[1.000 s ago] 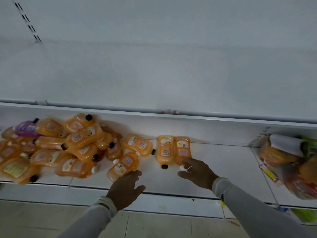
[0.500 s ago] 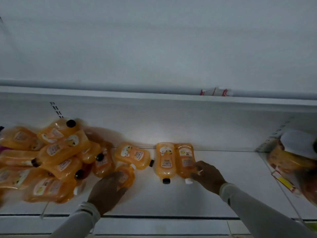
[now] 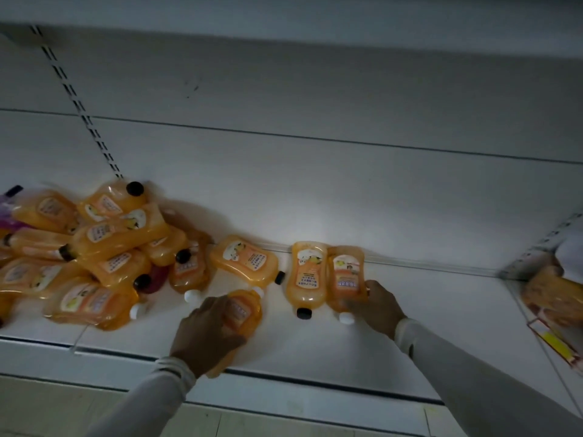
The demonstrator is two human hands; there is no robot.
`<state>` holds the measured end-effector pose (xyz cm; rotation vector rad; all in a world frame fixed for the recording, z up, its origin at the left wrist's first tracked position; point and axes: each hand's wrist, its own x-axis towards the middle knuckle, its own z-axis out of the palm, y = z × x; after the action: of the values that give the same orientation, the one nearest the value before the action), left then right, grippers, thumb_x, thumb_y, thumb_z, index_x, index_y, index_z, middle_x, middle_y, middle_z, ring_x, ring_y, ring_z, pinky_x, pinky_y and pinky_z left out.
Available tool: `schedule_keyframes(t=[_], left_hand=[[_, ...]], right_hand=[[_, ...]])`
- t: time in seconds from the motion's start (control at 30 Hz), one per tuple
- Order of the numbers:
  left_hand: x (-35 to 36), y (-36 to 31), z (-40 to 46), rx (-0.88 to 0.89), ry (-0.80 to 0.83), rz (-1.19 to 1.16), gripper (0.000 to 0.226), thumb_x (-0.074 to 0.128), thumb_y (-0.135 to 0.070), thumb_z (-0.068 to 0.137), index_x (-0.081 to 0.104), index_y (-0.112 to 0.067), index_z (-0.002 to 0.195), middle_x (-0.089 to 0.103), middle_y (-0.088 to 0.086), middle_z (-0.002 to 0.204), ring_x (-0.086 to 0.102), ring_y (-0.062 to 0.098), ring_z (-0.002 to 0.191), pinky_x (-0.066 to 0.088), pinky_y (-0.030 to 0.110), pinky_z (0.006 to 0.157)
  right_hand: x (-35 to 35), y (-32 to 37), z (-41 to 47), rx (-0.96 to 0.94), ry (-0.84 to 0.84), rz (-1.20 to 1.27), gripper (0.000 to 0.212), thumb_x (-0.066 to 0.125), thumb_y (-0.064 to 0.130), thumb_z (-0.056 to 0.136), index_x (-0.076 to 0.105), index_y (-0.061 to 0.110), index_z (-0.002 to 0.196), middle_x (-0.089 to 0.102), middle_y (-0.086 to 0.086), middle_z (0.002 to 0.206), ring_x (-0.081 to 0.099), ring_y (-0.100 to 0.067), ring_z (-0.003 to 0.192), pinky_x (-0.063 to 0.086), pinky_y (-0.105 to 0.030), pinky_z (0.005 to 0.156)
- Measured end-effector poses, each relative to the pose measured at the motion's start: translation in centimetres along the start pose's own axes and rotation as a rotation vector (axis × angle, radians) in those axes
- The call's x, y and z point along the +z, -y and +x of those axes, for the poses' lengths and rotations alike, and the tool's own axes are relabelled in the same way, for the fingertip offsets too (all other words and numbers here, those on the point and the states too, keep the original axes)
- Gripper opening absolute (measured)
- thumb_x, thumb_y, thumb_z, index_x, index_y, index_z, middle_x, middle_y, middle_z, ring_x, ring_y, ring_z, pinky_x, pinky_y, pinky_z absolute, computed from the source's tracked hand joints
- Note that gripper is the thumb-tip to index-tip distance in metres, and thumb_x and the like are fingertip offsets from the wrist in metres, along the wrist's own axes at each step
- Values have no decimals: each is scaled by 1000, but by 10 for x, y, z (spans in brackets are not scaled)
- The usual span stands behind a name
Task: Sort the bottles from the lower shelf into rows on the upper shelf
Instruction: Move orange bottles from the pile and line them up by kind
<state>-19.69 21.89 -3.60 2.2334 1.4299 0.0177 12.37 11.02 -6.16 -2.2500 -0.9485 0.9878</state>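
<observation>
A heap of several orange bottles (image 3: pixel 104 244) lies on the white lower shelf (image 3: pixel 315 351) at the left, some with black caps, some with white. My left hand (image 3: pixel 205 335) is closed around one orange white-capped bottle (image 3: pixel 244 310) near the shelf's front edge. Two orange bottles lie side by side in the middle: a black-capped one (image 3: pixel 306 275) and a white-capped one (image 3: pixel 346 275). My right hand (image 3: pixel 377 305) grips the lower right side of the white-capped one. The underside of the upper shelf (image 3: pixel 284 11) runs along the top.
A purple bottle (image 3: pixel 8 209) pokes out at the heap's far left. Another orange bottle (image 3: pixel 249 261) lies slanted between the heap and the pair. Bagged orange goods (image 3: pixel 555 298) fill the neighbouring bay on the right. A slotted upright (image 3: pixel 79 105) runs down the back wall.
The view has dropped and moved closer to the lower shelf. My left hand reached in and closed on a white-capped bottle. My right hand slid up onto the right bottle of the pair.
</observation>
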Motion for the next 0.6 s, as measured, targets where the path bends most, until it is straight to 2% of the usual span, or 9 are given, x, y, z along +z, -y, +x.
schedule_keyframes(t=[0.1, 0.17, 0.23, 0.33, 0.4, 0.47, 0.53, 0.6], left_hand=[[16, -15, -11, -20, 54, -1, 95, 70, -63, 70, 30, -19, 143, 52, -2, 130, 55, 19, 114, 46, 36, 99], [22, -18, -14, -61, 82, -16, 97, 67, -67, 70, 27, -19, 145, 53, -1, 130, 55, 20, 114, 46, 37, 99], [23, -18, -15, -109, 120, -30, 98, 62, -70, 73, 21, -20, 147, 53, 2, 133, 55, 22, 117, 46, 39, 100], [22, -16, -18, -132, 158, -14, 100, 58, -72, 75, 12, -25, 151, 51, 3, 138, 53, 24, 121, 44, 40, 101], [23, -17, -19, -140, 169, -7, 102, 57, -73, 75, 9, -27, 152, 51, 3, 139, 53, 25, 122, 43, 41, 102], [24, -20, -21, -149, 168, -8, 102, 57, -72, 75, 8, -27, 152, 50, 4, 139, 53, 25, 122, 44, 42, 102], [26, -25, -23, -155, 161, -17, 102, 57, -72, 75, 8, -26, 152, 50, 4, 138, 54, 26, 121, 45, 43, 102], [28, -29, -24, -154, 153, -27, 102, 57, -72, 75, 9, -24, 151, 52, 4, 136, 55, 26, 119, 46, 43, 101]], right_hand=[[-2, -3, 4, 1, 43, 66, 94, 77, 78, 37, 63, 26, 114, 72, 7, 104, 69, -15, 93, 56, -35, 88], [-4, -2, 1, -11, 78, 102, 88, 82, 75, 42, 63, 27, 114, 73, 8, 103, 70, -14, 92, 58, -38, 88], [-10, -4, -10, -56, 145, 134, 70, 86, 58, 57, 65, 25, 114, 74, 6, 103, 71, -16, 93, 57, -40, 92], [-27, -8, -33, -114, 278, 171, 65, 90, 47, 58, 66, 19, 112, 74, -2, 104, 72, -19, 94, 58, -35, 89], [-40, -9, -45, -143, 336, 160, 38, 83, 23, 75, 61, 21, 106, 70, -1, 102, 69, -14, 90, 58, -23, 78], [-45, -13, -45, -165, 353, 108, 31, 74, 11, 84, 57, 26, 105, 67, 3, 105, 66, -10, 93, 56, -21, 79], [-42, -17, -44, -161, 325, 25, 33, 76, 22, 84, 56, 27, 110, 67, 4, 108, 66, -13, 100, 55, -31, 91], [-33, -20, -40, -143, 229, -50, 49, 80, 46, 75, 56, 27, 113, 68, 7, 105, 67, -14, 96, 55, -38, 93]])
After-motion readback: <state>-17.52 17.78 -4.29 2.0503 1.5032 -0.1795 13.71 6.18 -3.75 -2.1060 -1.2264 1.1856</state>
